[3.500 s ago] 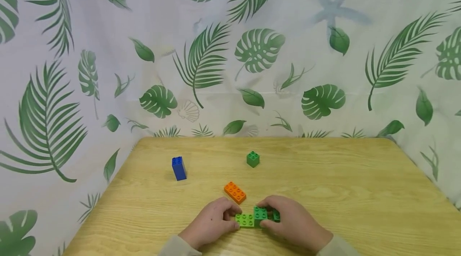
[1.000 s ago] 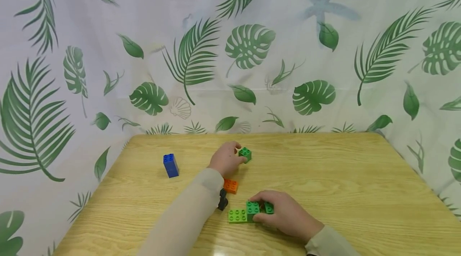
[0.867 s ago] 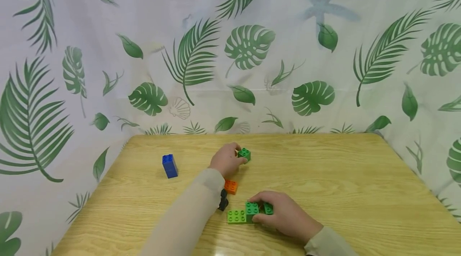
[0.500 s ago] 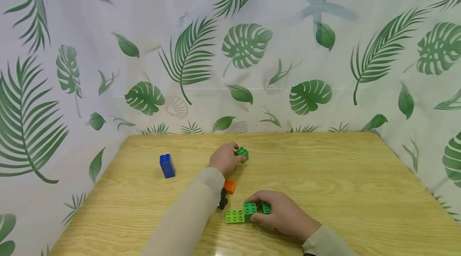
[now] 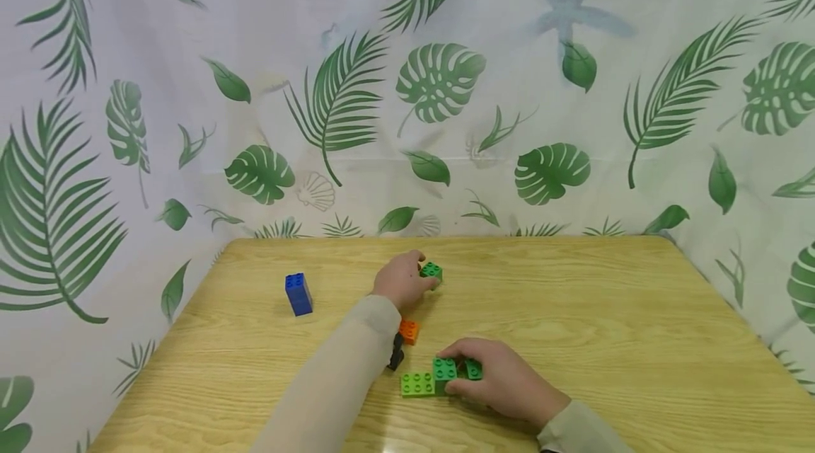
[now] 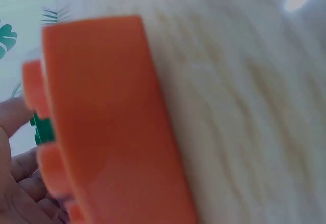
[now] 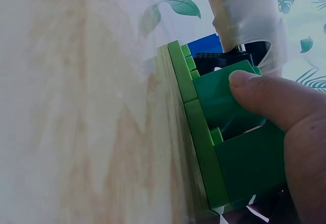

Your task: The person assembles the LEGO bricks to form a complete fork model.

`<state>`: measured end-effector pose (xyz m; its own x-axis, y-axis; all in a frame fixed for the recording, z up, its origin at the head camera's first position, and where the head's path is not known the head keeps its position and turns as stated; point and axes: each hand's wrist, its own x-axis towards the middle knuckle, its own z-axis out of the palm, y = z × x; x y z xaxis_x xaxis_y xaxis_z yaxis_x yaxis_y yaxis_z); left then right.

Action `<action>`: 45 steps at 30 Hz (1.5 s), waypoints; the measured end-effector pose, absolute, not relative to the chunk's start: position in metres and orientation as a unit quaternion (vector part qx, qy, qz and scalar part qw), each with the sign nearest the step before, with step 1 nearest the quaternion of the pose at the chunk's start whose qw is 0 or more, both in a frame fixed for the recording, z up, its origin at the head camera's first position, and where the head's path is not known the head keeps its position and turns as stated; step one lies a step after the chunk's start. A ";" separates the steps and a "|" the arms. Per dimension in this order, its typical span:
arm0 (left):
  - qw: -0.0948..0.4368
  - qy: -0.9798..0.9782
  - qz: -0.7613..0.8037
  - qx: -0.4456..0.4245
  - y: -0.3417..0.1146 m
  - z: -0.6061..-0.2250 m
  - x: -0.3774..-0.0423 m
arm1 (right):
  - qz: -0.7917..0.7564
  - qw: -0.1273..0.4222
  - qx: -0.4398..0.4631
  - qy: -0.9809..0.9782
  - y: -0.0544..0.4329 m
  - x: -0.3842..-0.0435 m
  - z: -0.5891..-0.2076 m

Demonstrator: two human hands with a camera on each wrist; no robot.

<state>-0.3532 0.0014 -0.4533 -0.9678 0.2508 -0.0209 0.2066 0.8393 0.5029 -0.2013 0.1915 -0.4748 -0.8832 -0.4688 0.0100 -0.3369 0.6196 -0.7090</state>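
Observation:
My left hand [image 5: 400, 281] reaches to the far middle of the table and holds a small square green toy brick [image 5: 431, 271] between thumb and fingers; the brick appears to rest on the table. In the left wrist view an orange brick [image 6: 112, 122] fills the middle and hides part of the left hand [image 6: 23, 183]. My right hand [image 5: 503, 376], near the front, grips a green brick [image 5: 444, 369] standing on a light green base [image 5: 417, 383]. A second green brick [image 7: 249, 163] sits on the base with a gap between, partly under the palm.
A tall blue brick stack [image 5: 298, 294] stands upright at the left. The left sleeve [image 5: 337, 375] and its black wrist camera [image 5: 395, 352] pass over the table [image 5: 605, 325] and partly cover the orange brick. A leaf-patterned cloth [image 5: 471, 191] hangs behind.
The left hand has left the light green base and reached forward to the far green brick, where it has stayed for the last second. The right hand keeps its grip.

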 end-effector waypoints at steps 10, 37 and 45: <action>0.022 0.965 0.224 0.135 0.003 -0.461 -0.357 | -0.375 0.078 -0.233 0.894 0.192 -0.201 -0.480; 0.034 0.917 0.316 0.243 -0.039 -0.434 -0.311 | -0.375 0.086 -0.231 0.894 0.195 -0.202 -0.478; 0.042 0.890 0.353 0.286 -0.057 -0.436 -0.286 | -0.381 0.082 -0.233 0.891 0.194 -0.201 -0.479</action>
<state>-0.2864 -0.0567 -0.4359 -0.8330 0.5383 0.1279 0.4795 0.5871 0.6522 -0.2012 0.1937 -0.4794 -0.8780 -0.4775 0.0321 -0.3531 0.6011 -0.7169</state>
